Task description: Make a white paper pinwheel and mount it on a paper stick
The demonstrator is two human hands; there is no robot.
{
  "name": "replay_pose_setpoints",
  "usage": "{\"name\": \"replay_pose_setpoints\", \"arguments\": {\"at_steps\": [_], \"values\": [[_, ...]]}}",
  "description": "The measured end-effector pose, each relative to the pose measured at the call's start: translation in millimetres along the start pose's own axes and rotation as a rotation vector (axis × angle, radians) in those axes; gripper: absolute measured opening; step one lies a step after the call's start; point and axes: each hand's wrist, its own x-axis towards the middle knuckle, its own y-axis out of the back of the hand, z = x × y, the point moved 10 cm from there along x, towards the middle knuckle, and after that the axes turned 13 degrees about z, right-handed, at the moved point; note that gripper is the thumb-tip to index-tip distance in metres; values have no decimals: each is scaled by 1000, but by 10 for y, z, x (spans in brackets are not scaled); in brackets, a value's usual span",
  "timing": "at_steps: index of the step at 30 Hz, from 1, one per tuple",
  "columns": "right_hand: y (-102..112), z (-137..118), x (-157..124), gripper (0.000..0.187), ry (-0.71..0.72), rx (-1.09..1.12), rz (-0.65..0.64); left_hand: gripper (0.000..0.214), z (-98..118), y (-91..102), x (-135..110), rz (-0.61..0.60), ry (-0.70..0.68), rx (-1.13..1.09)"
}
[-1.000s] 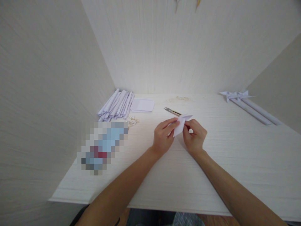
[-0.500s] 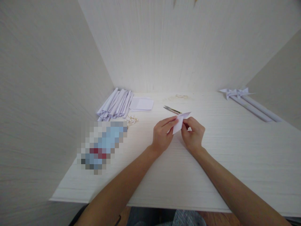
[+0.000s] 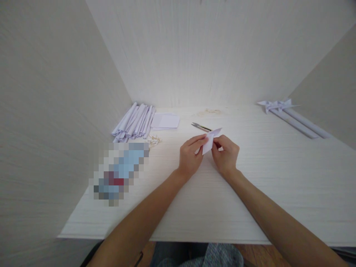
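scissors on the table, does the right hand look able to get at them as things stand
Probably yes: the scissors lie just beyond the folded paper, which hides one end of them from view. The right hand pinches that paper's edge and would likely have to let go first.

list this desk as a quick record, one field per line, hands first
left hand: grips the left side of the folded paper
right hand: fingers at the paper's right edge
just beyond hands: scissors, partly hidden by the paper
far left: pile of paper rolls, with flat paper sheets beside it
near left: pixelated item, unreadable
far right: two paper tubes, pointed folded shapes at their far ends
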Motion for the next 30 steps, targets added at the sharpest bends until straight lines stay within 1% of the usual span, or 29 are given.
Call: {"name": "replay_pose_setpoints", "arguments": {"at_steps": [3, 9, 12, 14, 17, 19, 25, 30], "values": [[-5, 14, -1, 17, -15, -4, -1, 23, -2, 3, 8, 5, 9, -8], [-116, 37, -36, 19, -24, -13, -105, 23, -41, 8, 8, 16, 32, -2], [-131, 64, -44, 17, -54, -4, -116, 23, -36, 10, 7, 22, 21, -12], [-129, 125, -48, 13, -128, 13, -109, 24, -29, 7, 6, 19, 14, -15], [-139, 243, -72, 10, -282, 54, -110, 24, -9, 7, 3, 15, -1, -16], [-147, 272, -83, 11, -336, 81, -117, 24, 3, 9, 0, 13, -11, -16], [-176, 284, -109, 17, -369, 156, -135, 21, 27, 39, 9, 44, -36, -7], [-282, 264, -145, 16, -325, 169, -234, 20, -17, 55, 26, 61, 5, 9]]}}
